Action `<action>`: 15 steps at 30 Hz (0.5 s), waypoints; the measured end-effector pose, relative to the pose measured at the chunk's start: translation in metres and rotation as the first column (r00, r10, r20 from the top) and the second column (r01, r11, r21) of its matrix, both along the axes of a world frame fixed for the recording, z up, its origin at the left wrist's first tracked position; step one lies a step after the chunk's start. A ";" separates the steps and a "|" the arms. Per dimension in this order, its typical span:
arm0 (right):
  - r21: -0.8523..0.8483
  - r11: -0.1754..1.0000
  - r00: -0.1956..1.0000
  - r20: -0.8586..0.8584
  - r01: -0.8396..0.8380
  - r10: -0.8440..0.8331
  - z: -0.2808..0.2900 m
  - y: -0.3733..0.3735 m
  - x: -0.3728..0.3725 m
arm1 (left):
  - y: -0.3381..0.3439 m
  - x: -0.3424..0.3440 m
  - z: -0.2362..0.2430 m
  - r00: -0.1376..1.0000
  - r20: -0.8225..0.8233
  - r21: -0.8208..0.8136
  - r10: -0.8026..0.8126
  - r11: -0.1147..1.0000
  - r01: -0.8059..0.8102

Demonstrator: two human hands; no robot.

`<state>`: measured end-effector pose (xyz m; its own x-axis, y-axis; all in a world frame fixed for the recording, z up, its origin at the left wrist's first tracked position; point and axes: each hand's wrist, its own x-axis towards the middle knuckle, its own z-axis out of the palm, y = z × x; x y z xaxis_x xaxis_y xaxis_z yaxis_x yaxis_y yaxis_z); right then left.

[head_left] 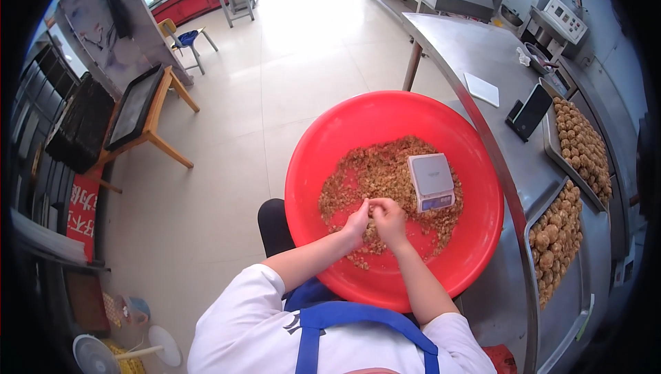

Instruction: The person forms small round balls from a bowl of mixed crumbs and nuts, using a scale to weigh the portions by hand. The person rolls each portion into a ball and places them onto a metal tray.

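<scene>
My left hand (pixel 357 224) and my right hand (pixel 390 222) meet over a large red basin (pixel 330 126). Their fingers are curled and pressed together around a small lump of brown, crumbly mix, mostly hidden by the fingers. Loose mix (pixel 385 161) of the same kind is spread over the basin's bottom, with red showing through in places. Just beyond my right hand, a white digital scale (pixel 432 176) rests on the mix, its display facing me and its plate bare.
A steel table (pixel 468 50) runs along the right. On it are a phone on a stand (pixel 530 114), a white flat square (pixel 481 90), and two trays of round brown balls (pixel 582 147) (pixel 554 236). At left, a wooden stand (pixel 165 141) bears a black tray (pixel 134 109).
</scene>
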<state>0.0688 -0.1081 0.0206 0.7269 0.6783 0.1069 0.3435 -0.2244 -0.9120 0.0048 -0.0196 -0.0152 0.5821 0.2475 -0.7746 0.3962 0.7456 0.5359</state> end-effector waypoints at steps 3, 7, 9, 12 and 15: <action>-0.015 0.987 0.981 -0.113 0.157 -0.158 -0.012 -0.007 0.018 | 0.004 -0.003 0.017 0.991 0.096 -0.302 0.089 0.952 -0.056; 0.246 0.969 0.816 0.556 0.019 -0.157 0.002 0.009 -0.008 | 0.012 -0.013 0.043 0.957 0.199 -0.536 0.211 0.841 -0.074; 0.161 0.987 0.828 0.552 0.008 -0.097 -0.003 0.007 -0.008 | 0.006 -0.017 0.050 0.931 0.333 -0.614 0.152 0.784 0.091; 0.021 0.993 0.855 0.506 0.113 -0.108 0.001 0.001 0.000 | 0.009 -0.020 0.053 0.869 0.494 -0.573 -0.038 0.737 0.359; 0.240 0.960 0.922 0.317 0.146 -0.220 0.000 -0.003 -0.006 | -0.003 -0.008 0.073 0.958 0.279 -0.373 -0.061 0.913 0.167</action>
<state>0.0625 -0.1113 0.0201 0.7316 0.4722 0.4917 0.6099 -0.1313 -0.7815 -0.0036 -0.0230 0.0573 0.7790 -0.1225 -0.6150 0.3792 0.8731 0.3065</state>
